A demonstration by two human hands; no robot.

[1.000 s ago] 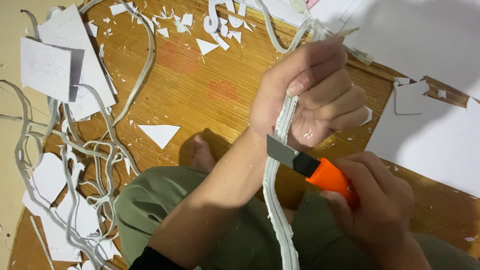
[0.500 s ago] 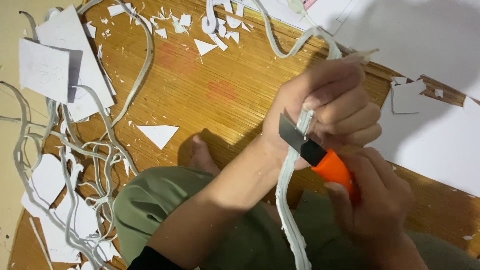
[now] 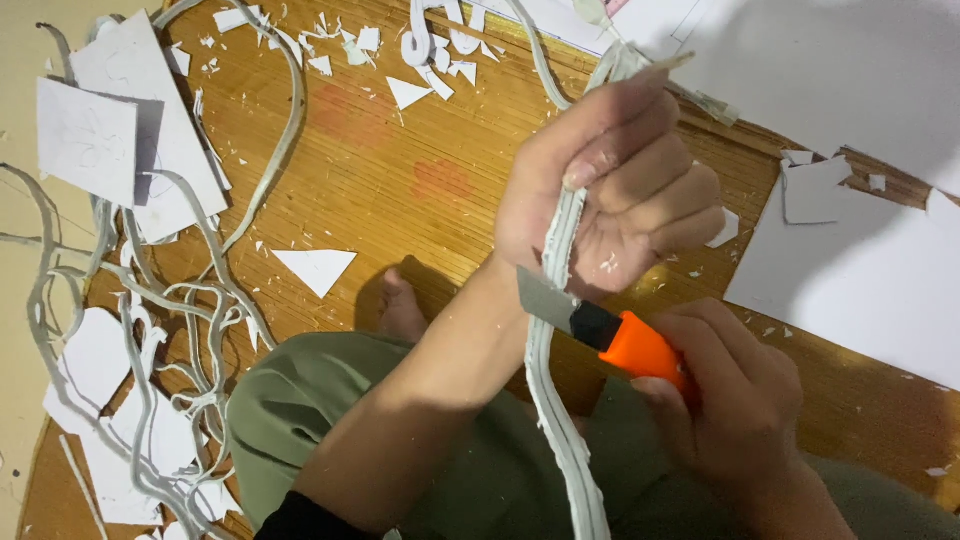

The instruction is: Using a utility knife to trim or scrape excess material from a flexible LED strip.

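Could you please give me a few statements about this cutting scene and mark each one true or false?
1. The left hand is closed in a fist around a pale strip. True.
2. The right hand holds a pair of scissors. False: it holds a utility knife with an orange handle.
3. The knife's blade touches the strip just below the left fist. True.
4. The floor is grey carpet. False: it is a wooden mat, strewn with white scraps.
5. A white triangular offcut lies on the mat. True.
6. The strip lies flat on the floor. False: it is held up over the person's lap.
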